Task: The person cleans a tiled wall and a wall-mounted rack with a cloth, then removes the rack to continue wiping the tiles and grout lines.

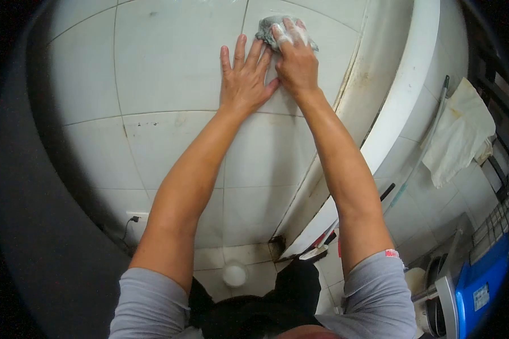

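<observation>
My right hand [297,65] presses a grey, soapy scrubbing cloth [267,27] against the white tiled wall [175,62], with white foam over its fingers. Just left of it, my left hand [246,79] lies flat on the tiles, fingers spread and holding nothing. The two hands are close together, near the thumb of the left one. Part of the cloth is hidden under the right fingers, and its exact kind is hard to make out.
A whitish round container [234,274] stands on the floor by my feet. To the right are a white wall edge [401,85], a long pole [430,138], a hanging pale cloth [461,133] and a blue box [483,282]. A plug [134,218] with a cord sits low on the left.
</observation>
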Tool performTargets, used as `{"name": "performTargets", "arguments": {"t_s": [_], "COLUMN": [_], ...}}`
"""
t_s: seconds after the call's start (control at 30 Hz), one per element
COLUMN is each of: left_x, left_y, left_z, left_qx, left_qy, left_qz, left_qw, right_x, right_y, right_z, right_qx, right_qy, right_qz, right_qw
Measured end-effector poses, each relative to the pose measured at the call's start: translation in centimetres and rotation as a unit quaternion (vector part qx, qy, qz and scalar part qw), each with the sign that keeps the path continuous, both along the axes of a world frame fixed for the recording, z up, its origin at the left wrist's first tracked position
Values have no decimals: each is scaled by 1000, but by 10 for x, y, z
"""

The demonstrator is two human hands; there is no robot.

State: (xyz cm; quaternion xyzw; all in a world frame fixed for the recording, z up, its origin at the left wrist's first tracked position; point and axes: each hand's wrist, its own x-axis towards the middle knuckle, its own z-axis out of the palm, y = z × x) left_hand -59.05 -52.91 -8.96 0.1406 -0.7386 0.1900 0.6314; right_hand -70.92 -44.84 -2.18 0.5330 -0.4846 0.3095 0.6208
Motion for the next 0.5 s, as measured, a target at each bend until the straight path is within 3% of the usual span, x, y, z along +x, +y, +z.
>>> {"name": "performTargets", "arguments": {"t_s": [0.13, 0.23, 0.3, 0.43, 0.5], "left_x": [18, 61, 83, 109, 113], "left_y": [7, 3, -11, -57, -67], "left_z": [-3, -37, -67, -111, -121], "left_qx": [12, 63, 67, 92, 96], "left_qy": [25, 81, 101, 113, 106], "left_qz": [-133, -169, -117, -12, -16], "left_qw": [991, 980, 986, 989, 990], "right_x": [-1, -10, -20, 9, 42], "right_y": [6, 14, 0, -52, -53], "right_z": [-2, 54, 115, 57, -29], "right_qx": [-28, 126, 33, -27, -58], "right_qy": [87, -102, -202, -59, 56], "right_qz": [-38, -163, -53, -84, 32], "right_qw": [995, 973, 977, 994, 996]}}
